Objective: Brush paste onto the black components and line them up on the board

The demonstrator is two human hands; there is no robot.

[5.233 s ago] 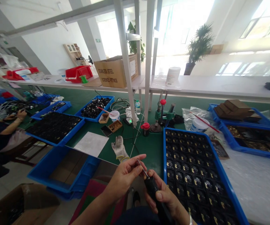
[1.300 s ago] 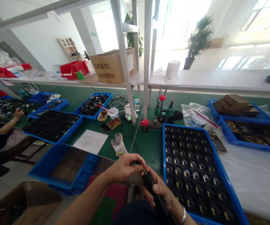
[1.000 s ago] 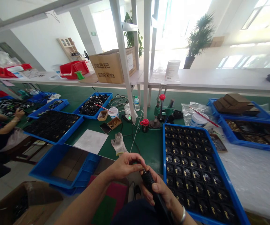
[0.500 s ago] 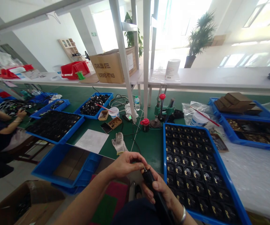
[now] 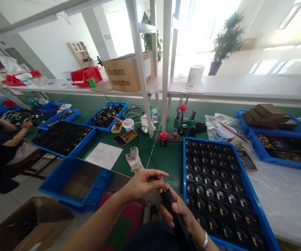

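Note:
My right hand [image 5: 181, 208] is wrapped round a black electric screwdriver [image 5: 168, 199], which points up and away from me over the table's front edge. At its nose, my left hand [image 5: 145, 182] pinches the thin metal bit [image 5: 162, 182] between thumb and fingers, with the index finger stretched out above. Just beyond the left hand lies a pale work glove [image 5: 133, 158] on the green tabletop. To the right of both hands stands a blue tray [image 5: 184, 164] holding rows of black parts [image 5: 215, 183] with small brass-coloured pieces on them.
A green hand press [image 5: 185, 122] with a red knob stands behind the tray, beside a red-lidded jar [image 5: 163, 138]. An empty-looking blue crate [image 5: 52, 179] sits left, near a white sheet [image 5: 103, 156]. A co-worker [image 5: 1, 139] sits at the far left.
My left index finger has straightened and lifted away from the bit, while the thumb stays at it. The right hand keeps its hold on the screwdriver. The whole view has shifted slightly.

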